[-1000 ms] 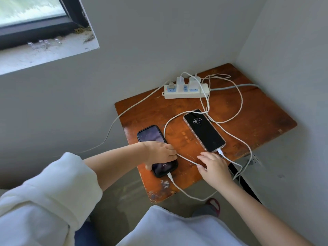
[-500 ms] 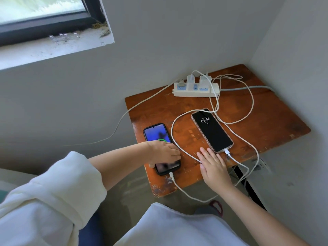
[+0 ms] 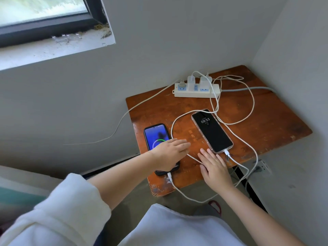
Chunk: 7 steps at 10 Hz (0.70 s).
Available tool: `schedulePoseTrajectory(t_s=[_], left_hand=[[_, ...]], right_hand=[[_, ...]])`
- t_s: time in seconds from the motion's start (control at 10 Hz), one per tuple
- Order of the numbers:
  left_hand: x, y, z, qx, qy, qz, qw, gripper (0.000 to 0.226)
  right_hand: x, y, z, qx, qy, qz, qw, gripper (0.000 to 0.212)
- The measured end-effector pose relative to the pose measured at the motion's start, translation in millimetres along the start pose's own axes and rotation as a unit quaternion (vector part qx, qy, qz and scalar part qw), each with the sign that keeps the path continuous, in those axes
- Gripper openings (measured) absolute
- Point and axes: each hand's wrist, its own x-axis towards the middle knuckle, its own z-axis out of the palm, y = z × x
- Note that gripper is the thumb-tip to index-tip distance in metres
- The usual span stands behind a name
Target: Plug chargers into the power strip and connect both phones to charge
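A white power strip point(image 3: 195, 92) lies at the back of the wooden table point(image 3: 266, 121) with two white chargers point(image 3: 198, 80) plugged in. White cables point(image 3: 248, 110) run from them to both phones. The left phone point(image 3: 154, 134) in a dark case shows a blue screen with a green ring, a cable in its near end. The right phone point(image 3: 212, 131) in a clear case shows 09:53 and is also cabled. My left hand point(image 3: 170, 153) hovers flat over the left phone's lower half, fingers extended. My right hand point(image 3: 214, 167) lies flat on the table beside the right phone's near end.
The table stands in a corner between two grey walls. A window sill point(image 3: 53, 45) is at upper left. A thin white cord point(image 3: 124, 118) trails off the table's left edge. A wall socket point(image 3: 262, 166) with a plug sits low on the right wall.
The left phone's screen lit up blue with a green ring. My left hand opened and lifted from its grip on that phone. My right hand flattened on the table.
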Motion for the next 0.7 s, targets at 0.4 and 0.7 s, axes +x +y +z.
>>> schedulePoseTrajectory(t_s=[0.4, 0.7], left_hand=[[77.3, 64.3, 33.3, -0.189, 0.076, -0.342, 0.917, 0.057], [78.7, 69.4, 41.7, -0.188, 0.121, -0.358, 0.906, 0.058]], right_hand=[[-7.8, 28.3, -21.9, 0.017, -0.04, -0.077, 0.996, 0.037], [1.3, 55.5, -78.3, 0.115, -0.02, -0.023, 0.993, 0.024]])
